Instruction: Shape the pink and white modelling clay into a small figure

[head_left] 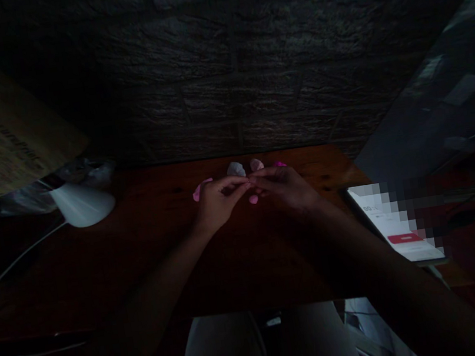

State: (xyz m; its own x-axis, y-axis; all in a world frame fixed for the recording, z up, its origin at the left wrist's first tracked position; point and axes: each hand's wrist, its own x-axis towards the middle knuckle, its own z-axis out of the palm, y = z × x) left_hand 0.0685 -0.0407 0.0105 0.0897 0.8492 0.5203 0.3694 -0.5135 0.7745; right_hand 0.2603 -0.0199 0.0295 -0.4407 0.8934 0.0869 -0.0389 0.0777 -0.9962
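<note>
Above the dark wooden table (242, 266), my left hand (220, 203) and my right hand (287, 185) meet fingertip to fingertip. Each is closed in a pinch; what lies between the fingertips is too small and dim to make out. Soft, dough-like lumps surround them: a whitish lump (235, 169) and a pale pink lump (256, 165) just behind, and a pink lump (202, 190) partly hidden by my left hand. A magenta lump (280, 164) shows behind my right hand. Below the fingertips sits a small pink piece (253, 199).
A white cone-shaped base (85, 205) with a cord stands at left, under a large brown printed panel (1, 124). Clear plastic (29, 200) lies behind it. A phone (382, 222) with a lit screen rests by my right forearm. The brick wall (200, 47) borders the table's back.
</note>
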